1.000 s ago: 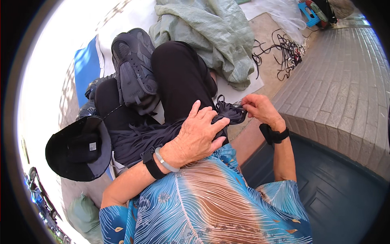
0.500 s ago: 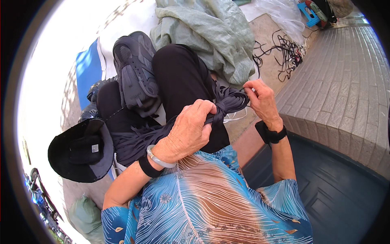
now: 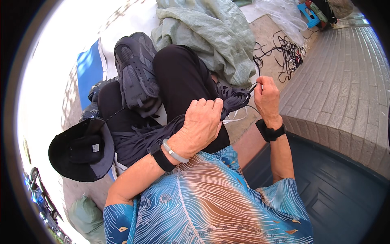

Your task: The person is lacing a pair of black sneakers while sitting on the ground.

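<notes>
A long bundle of dark grey shoelaces [image 3: 136,140] lies across my lap. My left hand [image 3: 203,122] is closed around it near its looped end [image 3: 233,99], which sticks out past the knuckles toward the right. With thumb and fingers pinched, my right hand [image 3: 267,95] holds a dark lace strand drawn out from those loops. Between my knees rests a dark grey sneaker [image 3: 138,77], sole away from me, its eyelets showing no lace that I can make out.
A black cap [image 3: 77,152] lies at the left by my thigh. Ahead is a pale green woven sack [image 3: 207,36]. Tangled black laces [image 3: 288,57] lie on the ground beside a tiled ledge [image 3: 337,85] at the right. A blue panel [image 3: 90,67] is at the far left.
My right hand has moved slightly right and up, pulling the strand out straighter from the loops. My left hand has shifted a little right and turned, knuckles now upward over the bundle.
</notes>
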